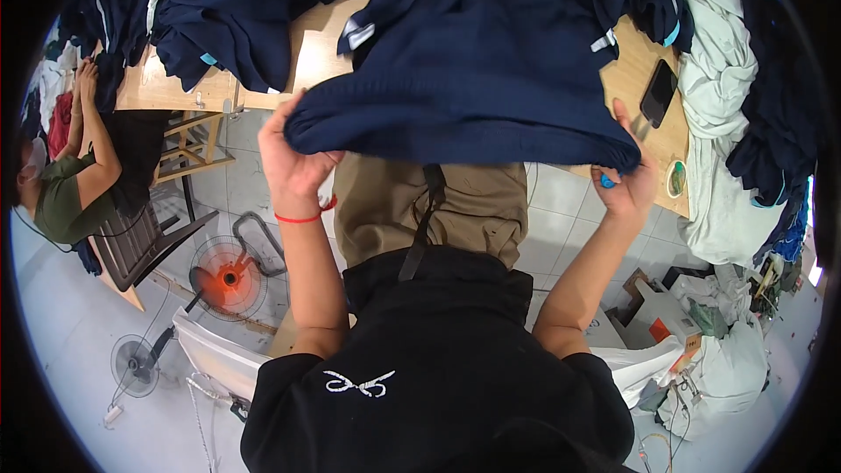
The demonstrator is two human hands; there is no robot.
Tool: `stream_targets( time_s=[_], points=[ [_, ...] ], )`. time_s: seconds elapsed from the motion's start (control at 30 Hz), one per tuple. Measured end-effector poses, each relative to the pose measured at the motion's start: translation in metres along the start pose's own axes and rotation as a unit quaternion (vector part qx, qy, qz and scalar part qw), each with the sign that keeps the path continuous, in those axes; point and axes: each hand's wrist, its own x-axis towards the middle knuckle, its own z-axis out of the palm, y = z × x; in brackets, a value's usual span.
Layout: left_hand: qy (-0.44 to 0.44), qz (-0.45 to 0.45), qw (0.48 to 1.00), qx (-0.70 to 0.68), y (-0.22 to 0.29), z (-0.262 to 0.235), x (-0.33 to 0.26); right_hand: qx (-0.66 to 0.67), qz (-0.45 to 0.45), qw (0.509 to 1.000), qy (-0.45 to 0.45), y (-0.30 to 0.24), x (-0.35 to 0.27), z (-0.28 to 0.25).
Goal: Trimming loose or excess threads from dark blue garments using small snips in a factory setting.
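Observation:
A pair of navy elastic-waist pants (473, 79) is stretched between my two hands, with the gathered waistband toward me. The far part lies on the wooden table, where it splits in two like legs. My left hand (298, 153), with a red cord around its wrist, grips the left end of the waistband. At the other end, my right hand (629, 180) grips the band, its thumb up along the edge. A small blue thing (606, 181) shows at my right fingers; its kind is unclear. Small white tags (604, 40) stick out at both sides of the pants.
Navy garments (228, 17) are heaped on the wooden table (320, 44) at the far left. A black phone (659, 94) and a small round container (676, 178) lie at right, beside pale cloth (714, 61). A co-worker (74, 175) sits at far left, near a fan (229, 278).

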Motion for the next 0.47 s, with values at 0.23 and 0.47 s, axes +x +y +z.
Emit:
stream_targets(
  time_s=[0.23, 0.47],
  points=[
    [0.104, 0.169, 0.974, 0.109, -0.003, 0.001, -0.004, -0.126, -0.134, 0.972, 0.146, -0.007, -0.018, 0.025],
    [-0.059, 0.195, 0.97, 0.129, 0.001, -0.001, -0.016, -0.166, -0.184, 0.964, 0.093, -0.003, -0.027, 0.025]
  ],
)
